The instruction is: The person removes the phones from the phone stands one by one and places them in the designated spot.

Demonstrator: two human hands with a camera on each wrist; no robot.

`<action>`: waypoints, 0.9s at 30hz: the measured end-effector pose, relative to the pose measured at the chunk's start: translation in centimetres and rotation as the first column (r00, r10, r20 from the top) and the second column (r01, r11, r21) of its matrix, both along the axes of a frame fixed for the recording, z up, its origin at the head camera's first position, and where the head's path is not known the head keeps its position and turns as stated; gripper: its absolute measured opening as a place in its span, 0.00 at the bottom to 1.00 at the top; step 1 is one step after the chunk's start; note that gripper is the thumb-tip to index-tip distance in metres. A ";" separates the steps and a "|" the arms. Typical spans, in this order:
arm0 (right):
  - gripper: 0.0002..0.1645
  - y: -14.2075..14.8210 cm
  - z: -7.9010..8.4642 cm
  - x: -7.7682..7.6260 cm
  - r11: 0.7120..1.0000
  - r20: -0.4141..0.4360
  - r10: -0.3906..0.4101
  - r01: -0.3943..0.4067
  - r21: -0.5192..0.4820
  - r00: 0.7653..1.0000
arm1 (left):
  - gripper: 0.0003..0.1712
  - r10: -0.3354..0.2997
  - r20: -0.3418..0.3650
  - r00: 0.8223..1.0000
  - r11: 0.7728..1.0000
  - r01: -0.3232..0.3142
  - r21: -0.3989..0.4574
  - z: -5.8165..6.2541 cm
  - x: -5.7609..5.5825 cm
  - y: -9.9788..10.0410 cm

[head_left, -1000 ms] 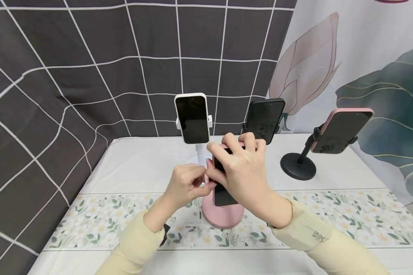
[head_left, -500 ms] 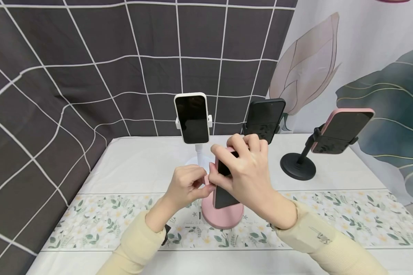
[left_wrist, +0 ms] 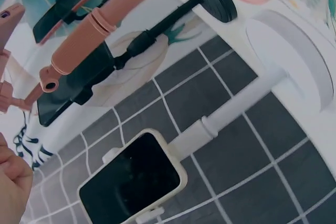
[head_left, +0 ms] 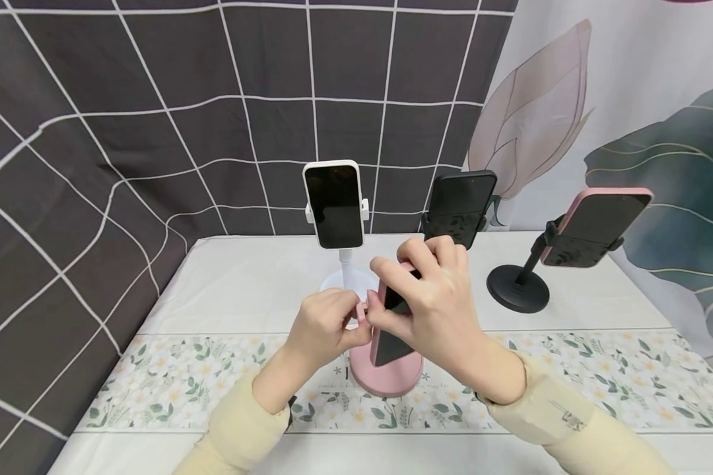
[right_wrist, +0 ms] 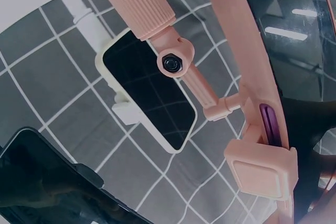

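Keep the nearer pink-cased phone point(head_left: 392, 349), tilted above the pink stand's base point(head_left: 386, 381), steady in the right hand's point(head_left: 436, 297) curled grip; with the pink clamp end point(head_left: 361, 311) pinched in the left hand point(head_left: 327, 323), probably best to seat it squarely, clear of the purple-showing case slot point(right_wrist: 270, 124). In the right wrist view, note that slot and the pivot bolt point(right_wrist: 171, 63), hidden from the head view.

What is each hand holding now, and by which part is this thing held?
The right hand grips the nearest phone around its upper part. The left hand pinches the left pink clamp by its outer end.
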State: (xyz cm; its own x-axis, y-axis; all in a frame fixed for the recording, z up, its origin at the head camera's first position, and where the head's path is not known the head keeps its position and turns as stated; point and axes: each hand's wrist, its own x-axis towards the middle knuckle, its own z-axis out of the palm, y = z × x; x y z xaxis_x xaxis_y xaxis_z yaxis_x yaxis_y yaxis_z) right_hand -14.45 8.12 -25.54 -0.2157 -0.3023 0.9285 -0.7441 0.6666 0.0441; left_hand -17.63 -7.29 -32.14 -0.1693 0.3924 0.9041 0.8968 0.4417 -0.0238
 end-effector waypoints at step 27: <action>0.09 0.6 -0.3 0.1 0.991 -0.062 0.115 -0.118 -0.056 0.991 | 0.18 0.240 -0.142 0.960 0.967 -0.250 -0.055 0.7 1.4 0.7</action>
State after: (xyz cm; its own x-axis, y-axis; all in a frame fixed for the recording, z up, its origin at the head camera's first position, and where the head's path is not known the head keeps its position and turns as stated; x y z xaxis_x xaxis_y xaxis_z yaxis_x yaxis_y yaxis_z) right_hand -14.33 8.74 -25.87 -0.1269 -0.2660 0.9556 -0.8143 0.5780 0.0528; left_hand -16.26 -6.59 -31.42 -0.1487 0.4185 0.8960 0.7477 0.6405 -0.1751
